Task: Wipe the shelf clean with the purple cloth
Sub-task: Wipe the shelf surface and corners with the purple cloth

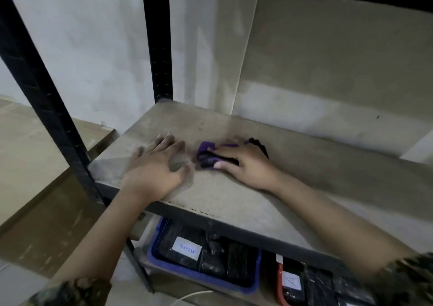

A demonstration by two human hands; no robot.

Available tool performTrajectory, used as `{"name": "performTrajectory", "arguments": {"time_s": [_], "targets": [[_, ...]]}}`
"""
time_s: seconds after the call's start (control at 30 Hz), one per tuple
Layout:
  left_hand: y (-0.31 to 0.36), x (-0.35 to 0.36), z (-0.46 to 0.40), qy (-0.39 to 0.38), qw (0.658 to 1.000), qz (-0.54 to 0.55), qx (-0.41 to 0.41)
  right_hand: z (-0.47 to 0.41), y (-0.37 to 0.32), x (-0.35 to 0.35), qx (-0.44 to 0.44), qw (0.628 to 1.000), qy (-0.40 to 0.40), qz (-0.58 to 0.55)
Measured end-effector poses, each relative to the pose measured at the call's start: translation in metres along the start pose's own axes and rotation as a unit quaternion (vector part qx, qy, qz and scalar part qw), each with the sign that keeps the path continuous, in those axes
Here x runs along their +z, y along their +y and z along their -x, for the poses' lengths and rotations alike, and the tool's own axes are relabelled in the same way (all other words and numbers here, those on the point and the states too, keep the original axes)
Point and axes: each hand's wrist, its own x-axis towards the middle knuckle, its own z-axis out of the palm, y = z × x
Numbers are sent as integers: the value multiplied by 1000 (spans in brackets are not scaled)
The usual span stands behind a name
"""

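The purple cloth point(207, 154) is lying bunched on the shelf point(234, 195), towards its left end and about midway between the front edge and the back wall. The right hand point(243, 163) is pressing down on it — the grip here is a half-curled one, with the thumb and fingertips bearing on the cloth's right part and the wad sticking out to the left beyond them. So the cloth is lying just left of the palm, under and ahead of the fingers, and it is touching the shelf board.

The left hand point(154, 163) is resting flat on the shelf near the front left corner, fingers spread and straight, holding nothing; it is sitting just beside the cloth, with a narrow strip of bare board between them. It looks to be bracing rather than wiping.

The cloth's long axis is hard to name, crumpled as it is, but the visible wad is running roughly front to back, across the line of the right forearm, with its free edge pointing left towards the left hand. A dark, narrow thing point(259, 145) is showing just behind the right hand; I cannot tell what it is.

The right hand is plainly the nearer one, already on the cloth. By my judgement the coming stroke depends on that leftward lie — pushing left would drive the wad ahead of the fingers towards the dusty corner and the black upright point(161, 71), while the long stretch of shelf to the right is probably yet to be wiped.
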Motion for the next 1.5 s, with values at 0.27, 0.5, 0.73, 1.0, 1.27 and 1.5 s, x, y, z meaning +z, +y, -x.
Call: {"name": "performTrajectory", "arguments": {"time_s": [0.27, 0.5, 0.73, 1.0, 1.27, 1.5], "targets": [[2, -3, 0, -10, 1000, -7, -3, 82, -47, 2, -89, 991, -54, -79], [1, -4, -1, -5, 1000, -10, 6, 72, -35, -44, 19, 981, 100, -164], [-1, -1, -2, 7, 1000, 4, 4, -20, 94, -62, 170, 972, 131, 92], [0, -1, -4, 3, 1000, -1, 8, -27, 106, -43, 192, 974, 99, 73], [1, -3, -3, -4, 1000, -3, 8, 28, 34, -24, 79, 997, 17, 2], [2, -3, 4, -1, 1000, -10, 11, 101, -31, -14, -15, 998, -49, -40]]}}
